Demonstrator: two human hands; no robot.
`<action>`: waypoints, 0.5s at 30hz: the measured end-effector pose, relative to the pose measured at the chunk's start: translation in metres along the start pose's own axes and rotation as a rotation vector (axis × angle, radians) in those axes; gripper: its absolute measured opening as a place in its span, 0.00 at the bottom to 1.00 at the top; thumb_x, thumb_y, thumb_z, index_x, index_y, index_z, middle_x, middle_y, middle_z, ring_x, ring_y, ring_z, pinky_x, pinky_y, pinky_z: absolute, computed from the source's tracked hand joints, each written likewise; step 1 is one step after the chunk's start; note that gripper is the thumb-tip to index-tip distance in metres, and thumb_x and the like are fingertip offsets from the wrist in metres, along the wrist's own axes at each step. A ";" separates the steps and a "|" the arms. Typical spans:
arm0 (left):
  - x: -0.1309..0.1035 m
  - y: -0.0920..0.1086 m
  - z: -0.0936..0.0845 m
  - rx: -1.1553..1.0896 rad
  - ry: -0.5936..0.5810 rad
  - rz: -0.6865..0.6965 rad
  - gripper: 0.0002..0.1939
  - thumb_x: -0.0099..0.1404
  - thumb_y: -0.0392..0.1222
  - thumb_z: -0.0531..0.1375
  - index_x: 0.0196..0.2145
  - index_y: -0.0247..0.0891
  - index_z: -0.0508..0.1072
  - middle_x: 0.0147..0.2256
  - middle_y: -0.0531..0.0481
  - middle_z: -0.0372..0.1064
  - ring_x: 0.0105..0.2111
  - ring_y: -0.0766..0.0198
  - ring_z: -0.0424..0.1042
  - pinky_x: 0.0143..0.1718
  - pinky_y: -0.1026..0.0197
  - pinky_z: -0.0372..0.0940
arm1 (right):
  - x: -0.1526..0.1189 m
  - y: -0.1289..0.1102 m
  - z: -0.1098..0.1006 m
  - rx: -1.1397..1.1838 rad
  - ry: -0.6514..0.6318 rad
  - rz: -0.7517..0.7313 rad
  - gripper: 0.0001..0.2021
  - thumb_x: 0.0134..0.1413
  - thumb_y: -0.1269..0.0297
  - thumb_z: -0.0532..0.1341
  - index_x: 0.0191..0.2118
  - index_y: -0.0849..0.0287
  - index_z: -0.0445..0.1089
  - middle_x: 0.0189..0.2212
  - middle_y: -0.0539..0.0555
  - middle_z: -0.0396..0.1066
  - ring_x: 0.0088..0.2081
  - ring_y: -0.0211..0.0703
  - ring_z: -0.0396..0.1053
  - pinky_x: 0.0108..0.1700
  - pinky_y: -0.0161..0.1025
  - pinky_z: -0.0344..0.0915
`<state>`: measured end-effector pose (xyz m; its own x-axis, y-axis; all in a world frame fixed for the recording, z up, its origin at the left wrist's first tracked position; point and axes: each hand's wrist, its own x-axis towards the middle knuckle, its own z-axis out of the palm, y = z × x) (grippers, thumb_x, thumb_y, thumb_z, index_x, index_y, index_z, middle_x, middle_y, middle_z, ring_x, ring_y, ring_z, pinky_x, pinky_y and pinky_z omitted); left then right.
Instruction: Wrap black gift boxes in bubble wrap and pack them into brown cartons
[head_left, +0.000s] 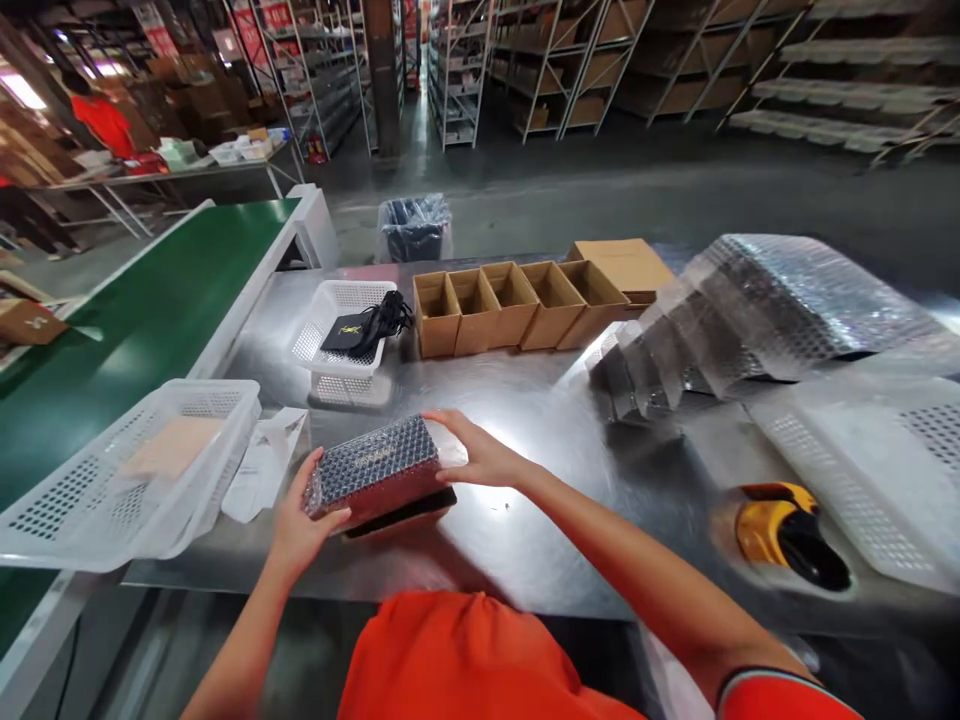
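A box in bubble wrap, dark on top with a reddish front side, is held level between both hands over the metal table. My left hand grips its left end, thumb along the front. Around the right end, the fingers of my right hand are closed. Under the box a dark flat shape shows, its kind unclear. A white slip of paper lies left of my left hand. Beyond the box, a small white basket holds a black pouch with gold lettering and black cords.
Open cardboard boxes stand in a row at the back. Bubble-wrap sleeves are stacked at right. A yellow-and-black scanner lies near a white tray. White baskets sit at left by a green conveyor.
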<state>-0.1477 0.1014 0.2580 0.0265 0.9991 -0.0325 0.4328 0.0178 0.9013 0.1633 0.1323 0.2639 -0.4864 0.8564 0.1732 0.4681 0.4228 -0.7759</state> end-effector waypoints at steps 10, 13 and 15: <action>-0.001 0.003 0.014 0.018 -0.006 -0.006 0.44 0.50 0.43 0.68 0.64 0.44 0.58 0.63 0.46 0.59 0.62 0.51 0.60 0.65 0.47 0.53 | -0.027 0.017 0.042 0.176 0.166 0.120 0.42 0.54 0.65 0.61 0.70 0.55 0.39 0.67 0.64 0.48 0.66 0.54 0.50 0.65 0.56 0.51; -0.006 -0.015 0.019 -0.010 0.004 0.022 0.44 0.53 0.45 0.66 0.65 0.41 0.55 0.65 0.43 0.55 0.63 0.50 0.57 0.64 0.49 0.55 | -0.030 0.014 0.060 0.181 0.200 0.151 0.40 0.51 0.72 0.57 0.69 0.56 0.42 0.65 0.64 0.52 0.65 0.53 0.52 0.64 0.56 0.53; -0.011 -0.027 0.022 -0.023 0.002 0.007 0.45 0.54 0.45 0.64 0.66 0.39 0.52 0.65 0.40 0.53 0.63 0.50 0.57 0.63 0.49 0.56 | -0.034 0.010 0.071 0.144 0.210 0.191 0.41 0.51 0.74 0.55 0.69 0.56 0.39 0.65 0.64 0.52 0.65 0.54 0.53 0.64 0.57 0.53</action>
<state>-0.1400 0.0887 0.2241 0.0278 0.9993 -0.0257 0.4115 0.0120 0.9113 0.1322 0.0861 0.2077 -0.2301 0.9650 0.1257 0.4195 0.2149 -0.8819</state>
